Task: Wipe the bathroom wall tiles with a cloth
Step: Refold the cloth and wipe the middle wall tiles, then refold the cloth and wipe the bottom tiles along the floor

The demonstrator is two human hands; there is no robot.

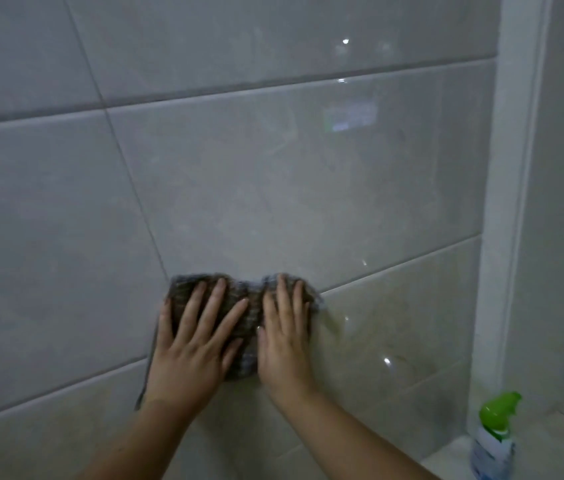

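Both hands press a checked cloth flat on the tiled wall, mid-wipe.

The checked cloth (239, 306) lies spread against the wall tiles (273, 188), straddling a grout line (394, 265) low in the view; the left hand (194, 341) and right hand (285, 334) sit side by side on it, fingers straight and splayed, pressing rather than gripping. The tile just right of the cloth shows glossy highlights and looks possibly damp, though wiped and unwiped areas cannot be told apart for certain. Judging by this, the work is under way, with the large tiles above and to the left likely yet to do. A green-capped spray bottle (495, 438) stands on a ledge at the near right, beside a white frame (509, 202).
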